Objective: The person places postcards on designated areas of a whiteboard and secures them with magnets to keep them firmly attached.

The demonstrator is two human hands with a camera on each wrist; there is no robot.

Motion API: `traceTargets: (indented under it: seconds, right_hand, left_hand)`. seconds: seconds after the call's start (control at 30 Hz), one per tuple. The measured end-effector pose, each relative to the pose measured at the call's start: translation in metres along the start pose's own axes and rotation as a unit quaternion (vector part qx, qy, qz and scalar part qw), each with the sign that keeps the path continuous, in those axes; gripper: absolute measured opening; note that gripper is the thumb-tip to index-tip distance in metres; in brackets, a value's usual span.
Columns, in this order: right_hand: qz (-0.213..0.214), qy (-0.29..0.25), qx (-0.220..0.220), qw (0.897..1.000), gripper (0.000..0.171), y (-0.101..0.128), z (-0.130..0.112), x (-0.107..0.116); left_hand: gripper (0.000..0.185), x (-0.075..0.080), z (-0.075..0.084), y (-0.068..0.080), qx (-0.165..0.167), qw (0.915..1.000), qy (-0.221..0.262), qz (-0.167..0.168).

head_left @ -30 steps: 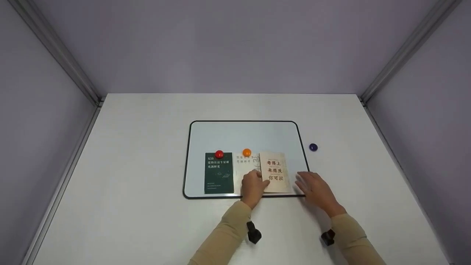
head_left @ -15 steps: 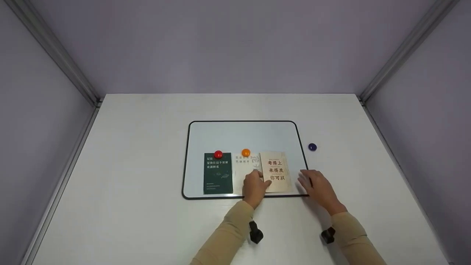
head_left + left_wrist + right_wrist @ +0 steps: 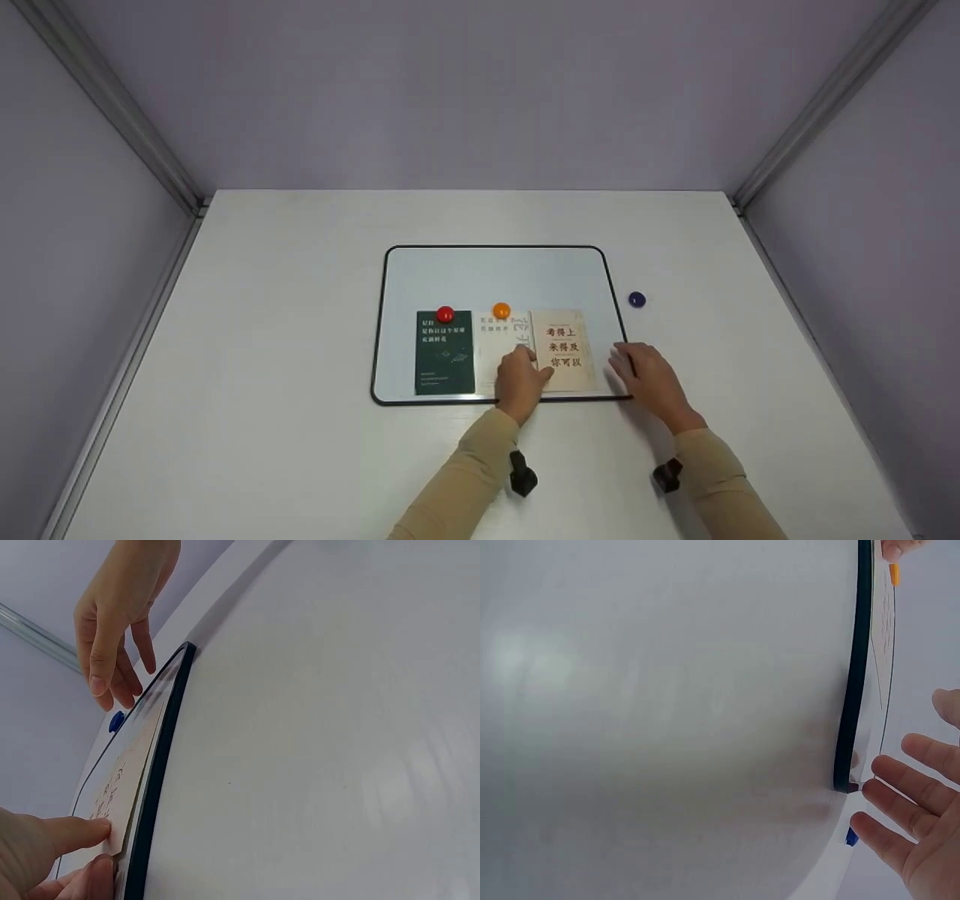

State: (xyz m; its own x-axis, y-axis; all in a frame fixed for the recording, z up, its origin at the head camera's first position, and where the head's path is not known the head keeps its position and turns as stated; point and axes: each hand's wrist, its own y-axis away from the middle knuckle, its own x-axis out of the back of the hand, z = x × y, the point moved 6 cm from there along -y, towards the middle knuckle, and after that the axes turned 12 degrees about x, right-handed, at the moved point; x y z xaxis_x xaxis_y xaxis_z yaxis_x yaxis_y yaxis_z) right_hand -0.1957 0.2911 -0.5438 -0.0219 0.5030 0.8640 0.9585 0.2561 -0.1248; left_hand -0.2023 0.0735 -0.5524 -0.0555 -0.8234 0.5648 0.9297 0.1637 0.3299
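Note:
A beige card with brown printed characters lies on the right part of a black-framed whiteboard. My left hand pinches its left edge, thumb on the card's face and fingers curled at its side. The same hand partly covers a white printed card, with an orange round magnet at its top. Left of that lies a dark green card under a red round magnet. My right hand holds nothing; its fingers are spread over the board's right edge, as the right wrist view shows.
A dark blue round magnet lies on the white table just right of the whiteboard. Pale walls enclose the table at the back and both sides.
The beige card and my left hand have shifted very slightly right. The card's left edge now lies straighter beside the white card. My right hand has moved slightly right and up.

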Motion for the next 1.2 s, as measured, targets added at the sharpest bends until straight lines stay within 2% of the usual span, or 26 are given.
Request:
traceTargets:
  seconds: [0.33,0.5,0.7,0.77,0.83,0.9,0.97,1.07,1.13,1.2]
  right_hand:
    - [0.036,-0.043,-0.028,0.998,0.034,-0.008,0.014,0.01]
    - [0.043,-0.063,-0.052,0.996,0.034,-0.011,0.023,0.013]
    - [0.054,-0.074,-0.068,0.993,0.032,-0.015,0.03,0.015]
    - [0.058,-0.076,-0.073,0.993,0.033,-0.017,0.031,0.016]
    - [0.059,-0.074,-0.078,0.992,0.033,-0.018,0.033,0.017]
    - [0.06,-0.071,-0.083,0.992,0.034,-0.02,0.036,0.018]
    - [0.064,-0.065,-0.086,0.992,0.034,-0.021,0.039,0.018]
    - [0.08,-0.059,-0.092,0.991,0.033,-0.024,0.043,0.02]
    - [0.088,-0.053,-0.096,0.99,0.032,-0.027,0.046,0.021]
    - [0.092,-0.052,-0.102,0.989,0.032,-0.029,0.049,0.02]
  left_hand:
    - [0.025,-0.001,0.002,0.006,-0.02,0.9997,-0.01,-0.007]
    - [0.021,0.002,0.01,0.013,-0.075,0.9959,-0.049,0.014]
    - [0.019,0.003,0.018,0.021,-0.136,0.9827,-0.122,0.035]
    - [0.019,0.003,0.02,0.025,-0.161,0.9747,-0.149,0.044]
    - [0.018,0.002,0.022,0.029,-0.197,0.9622,-0.179,0.059]
    - [0.017,0.0,0.024,0.033,-0.237,0.9458,-0.21,0.073]
    - [0.017,-0.001,0.026,0.038,-0.275,0.9255,-0.245,0.087]
    - [0.021,-0.003,0.025,0.044,-0.307,0.9045,-0.285,0.082]
    - [0.026,-0.004,0.024,0.047,-0.318,0.8958,-0.302,0.073]
    - [0.031,-0.005,0.021,0.049,-0.325,0.8915,-0.31,0.061]
